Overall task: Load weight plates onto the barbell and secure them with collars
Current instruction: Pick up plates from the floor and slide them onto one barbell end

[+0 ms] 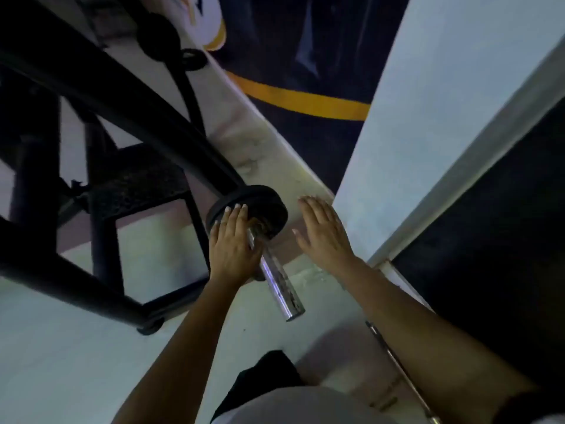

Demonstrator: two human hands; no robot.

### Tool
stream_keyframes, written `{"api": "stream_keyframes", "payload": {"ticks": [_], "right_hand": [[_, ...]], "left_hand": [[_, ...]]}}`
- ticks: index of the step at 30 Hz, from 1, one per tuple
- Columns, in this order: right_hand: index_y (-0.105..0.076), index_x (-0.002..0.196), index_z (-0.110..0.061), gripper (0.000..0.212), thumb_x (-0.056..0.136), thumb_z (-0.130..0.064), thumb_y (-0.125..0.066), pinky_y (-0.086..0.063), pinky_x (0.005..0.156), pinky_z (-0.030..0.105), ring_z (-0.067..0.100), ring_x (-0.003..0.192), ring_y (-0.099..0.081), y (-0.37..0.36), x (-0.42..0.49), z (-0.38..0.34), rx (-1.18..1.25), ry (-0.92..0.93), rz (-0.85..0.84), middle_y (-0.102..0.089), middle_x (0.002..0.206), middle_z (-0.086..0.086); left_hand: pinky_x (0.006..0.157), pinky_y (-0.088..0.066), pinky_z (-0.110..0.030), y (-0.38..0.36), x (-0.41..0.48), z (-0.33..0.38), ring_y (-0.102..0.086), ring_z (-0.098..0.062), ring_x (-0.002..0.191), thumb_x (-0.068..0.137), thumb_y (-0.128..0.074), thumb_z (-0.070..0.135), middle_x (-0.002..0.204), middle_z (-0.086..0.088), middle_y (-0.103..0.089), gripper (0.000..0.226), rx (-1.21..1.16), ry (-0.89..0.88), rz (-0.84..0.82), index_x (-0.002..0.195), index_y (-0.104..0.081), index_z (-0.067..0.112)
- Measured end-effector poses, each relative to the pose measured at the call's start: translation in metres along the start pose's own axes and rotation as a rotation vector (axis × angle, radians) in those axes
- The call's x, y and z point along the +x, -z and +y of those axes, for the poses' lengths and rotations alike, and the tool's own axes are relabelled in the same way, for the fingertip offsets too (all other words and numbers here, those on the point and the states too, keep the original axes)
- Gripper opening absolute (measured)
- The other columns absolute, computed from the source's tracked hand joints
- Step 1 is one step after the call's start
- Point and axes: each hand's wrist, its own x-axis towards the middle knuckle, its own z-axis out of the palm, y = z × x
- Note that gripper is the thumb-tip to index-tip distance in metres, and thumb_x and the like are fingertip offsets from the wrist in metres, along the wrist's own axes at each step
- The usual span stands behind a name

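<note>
Both hands are out in front and neither grips anything. Left hand point(234, 243) lies flat against the outer face of the black weight plate point(266, 203), its fingers point(237, 212) straight and close together, fingertips reaching the plate's upper left rim, the palm just left of the bar. Right hand point(324, 232) is open too, fingers straight and slightly spread, palm turned down and away; it hangs to the right of the plate, apart from it, over the pale floor point(76, 347).

The plate sits on the barbell sleeve point(281, 286), pushed far in toward the black frame point(101, 96). A second rim seems to show behind it, though blur keeps the count unsure. From the plate's centre the chrome sleeve runs down toward the camera to its round cut end, passing just beside the left wrist.

The frame's dark tubes and a textured black panel fill the left side, standing on the floor. Beyond the plate lies a dark mat point(305, 56) crossed by a yellow stripe point(305, 101). A pale wall panel point(443, 87) rises on the right, and a thin metal rod point(394, 359) lies along its foot, partly hidden under the right forearm. Dark and pale clothing shows at the bottom edge
</note>
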Motion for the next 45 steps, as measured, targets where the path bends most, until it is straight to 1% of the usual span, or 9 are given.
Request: {"api": "stream_keyframes", "payload": {"ticks": [5, 9, 14, 18, 23, 27, 29, 34, 45], "right_hand": [[-0.032, 0.14, -0.005, 0.061, 0.088, -0.022, -0.059, -0.033, 0.107, 0.04, 0.03, 0.129, -0.038, -0.04, 0.058, 0.017, 0.19, 0.01, -0.259, -0.042, 0.14, 0.017], [-0.033, 0.139, -0.008, 0.059, 0.087, -0.02, -0.06, -0.034, 0.103, 0.039, 0.031, 0.125, -0.041, -0.066, 0.096, 0.025, 0.239, 0.015, -0.419, -0.044, 0.137, 0.016], [-0.05, 0.117, -0.006, 0.05, 0.075, -0.017, -0.074, -0.04, 0.092, 0.038, 0.031, 0.112, -0.046, -0.09, 0.124, 0.034, 0.285, 0.021, -0.51, -0.048, 0.121, 0.014], [-0.054, 0.111, -0.006, 0.05, 0.068, -0.013, -0.078, -0.044, 0.088, 0.042, 0.033, 0.106, -0.047, -0.1, 0.128, 0.041, 0.229, 0.101, -0.531, -0.049, 0.114, 0.016], [-0.056, 0.11, 0.0, 0.041, 0.072, -0.007, -0.072, -0.042, 0.088, 0.043, 0.038, 0.105, -0.048, -0.101, 0.117, 0.044, 0.215, 0.145, -0.55, -0.054, 0.11, 0.021], [-0.052, 0.113, 0.003, 0.037, 0.078, 0.0, -0.061, -0.046, 0.082, 0.043, 0.04, 0.101, -0.053, -0.095, 0.093, 0.043, 0.26, 0.102, -0.558, -0.056, 0.112, 0.024], [-0.051, 0.115, 0.003, 0.038, 0.078, 0.002, -0.059, -0.045, 0.081, 0.042, 0.041, 0.101, -0.052, -0.092, 0.089, 0.04, 0.24, 0.093, -0.563, -0.055, 0.114, 0.024], [-0.048, 0.115, 0.002, 0.038, 0.08, -0.001, -0.06, -0.042, 0.079, 0.04, 0.04, 0.103, -0.052, -0.089, 0.095, 0.036, 0.204, 0.103, -0.58, -0.053, 0.116, 0.023], [-0.044, 0.128, 0.0, 0.049, 0.082, -0.002, -0.061, -0.042, 0.092, 0.039, 0.038, 0.114, -0.05, -0.086, 0.093, 0.037, 0.229, 0.074, -0.605, -0.049, 0.128, 0.023]], "left_hand": [[0.105, -0.028, -0.05, -0.025, 0.038, -0.039, -0.034, -0.038, 0.129, 0.083, -0.062, 0.031, 0.142, -0.019, -0.037, 0.07, -0.049, 0.246, -0.109, 0.14, -0.029, 0.007], [0.083, -0.043, -0.051, -0.038, 0.053, -0.058, -0.048, -0.045, 0.102, 0.073, -0.073, 0.016, 0.122, -0.027, -0.048, 0.062, -0.122, 0.313, -0.07, 0.125, -0.045, 0.0], [0.081, -0.041, -0.039, -0.043, 0.067, -0.074, -0.046, -0.034, 0.098, 0.07, -0.075, 0.009, 0.11, -0.02, -0.05, 0.049, -0.205, 0.407, -0.06, 0.11, -0.049, 0.003], [0.078, -0.039, -0.032, -0.039, 0.07, -0.077, -0.047, -0.032, 0.097, 0.068, -0.078, 0.011, 0.107, -0.018, -0.054, 0.045, -0.162, 0.344, -0.102, 0.105, -0.054, 0.004], [0.08, -0.038, -0.029, -0.035, 0.065, -0.072, -0.05, -0.034, 0.099, 0.067, -0.079, 0.008, 0.109, -0.02, -0.056, 0.041, -0.189, 0.279, -0.151, 0.101, -0.059, 0.001], [0.067, -0.036, -0.013, -0.034, 0.052, -0.06, -0.053, -0.015, 0.084, 0.074, -0.073, 0.009, 0.102, -0.014, -0.063, 0.036, -0.269, 0.315, -0.187, 0.104, -0.053, 0.007], [0.062, -0.033, -0.009, -0.033, 0.05, -0.055, -0.053, -0.015, 0.082, 0.075, -0.072, 0.008, 0.101, -0.015, -0.064, 0.036, -0.269, 0.333, -0.185, 0.106, -0.054, 0.007], [0.075, -0.042, -0.028, -0.032, 0.053, -0.047, -0.058, -0.033, 0.099, 0.079, -0.066, 0.007, 0.11, -0.019, -0.062, 0.035, -0.233, 0.403, -0.2, 0.112, -0.054, 0.005], [0.085, -0.043, -0.033, -0.029, 0.052, -0.038, -0.055, -0.036, 0.107, 0.08, -0.065, 0.01, 0.115, -0.024, -0.06, 0.038, -0.173, 0.382, -0.22, 0.116, -0.053, 0.0]]}}
